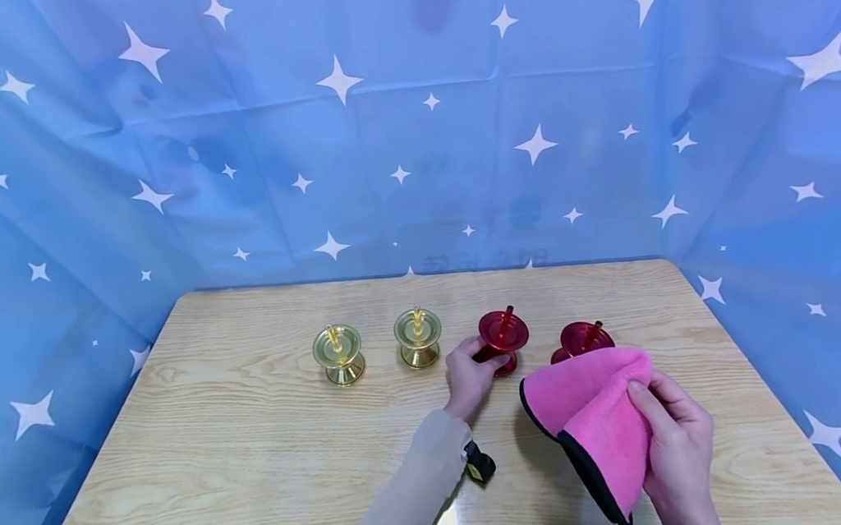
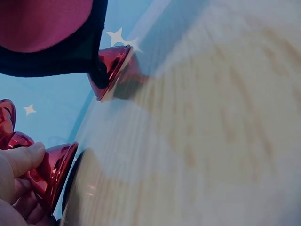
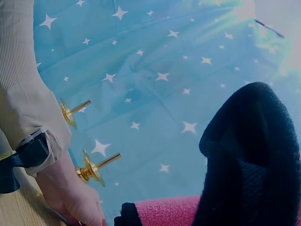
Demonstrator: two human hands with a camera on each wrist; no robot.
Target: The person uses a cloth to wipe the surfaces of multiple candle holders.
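A shiny red candle holder (image 1: 503,332) with a saucer-like top and a thin upright spike is in my left hand (image 1: 469,381). Thumb and fingers grip it round the stem, just above its flared base (image 2: 55,172), which sits close over the wood. My right hand (image 1: 676,448) pinches a folded pink cloth (image 1: 603,413) with black edging, thumb on top, held up over the table. Behind the cloth stands a second red candle holder (image 1: 585,336), its lower part hidden in the head view; its base (image 2: 110,66) shows in the left wrist view.
Two gold candle holders (image 1: 337,351) stand upright left of the red ones, roughly in the same row. The wooden tabletop (image 1: 221,459) ends at a blue star-patterned backdrop (image 1: 415,189). A black device (image 1: 479,462) is strapped at the left wrist.
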